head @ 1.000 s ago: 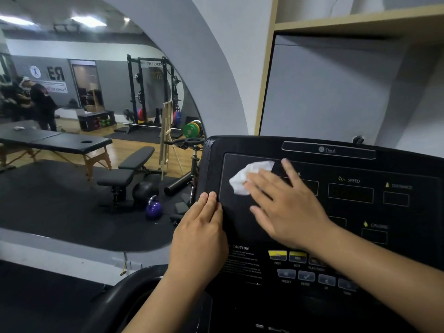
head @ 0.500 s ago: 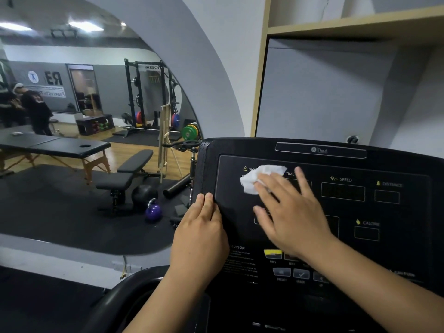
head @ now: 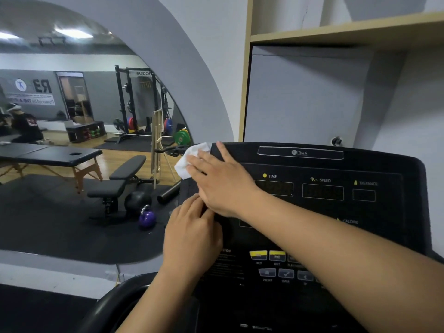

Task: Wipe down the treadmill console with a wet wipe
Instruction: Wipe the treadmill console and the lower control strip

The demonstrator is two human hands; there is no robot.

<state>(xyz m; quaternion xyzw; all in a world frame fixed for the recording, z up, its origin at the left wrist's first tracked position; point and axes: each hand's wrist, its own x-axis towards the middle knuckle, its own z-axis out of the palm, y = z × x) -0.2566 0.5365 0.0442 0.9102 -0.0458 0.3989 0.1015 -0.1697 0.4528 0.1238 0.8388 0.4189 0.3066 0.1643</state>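
The treadmill console (head: 360,167) stands near and to the right, with a white wet wipe (head: 185,164) draped over its far left corner. The right grip (head: 223,183) presses the wipe flat with straight, spread fingers that are not curled round it. The left grip (head: 192,236) rests on the console's left edge, just nearer than the right one, its fingers loosely bent and clasping nothing. To the left, a mirror (head: 60,212) shows a weight bench (head: 120,181) and a purple kettlebell (head: 147,218).
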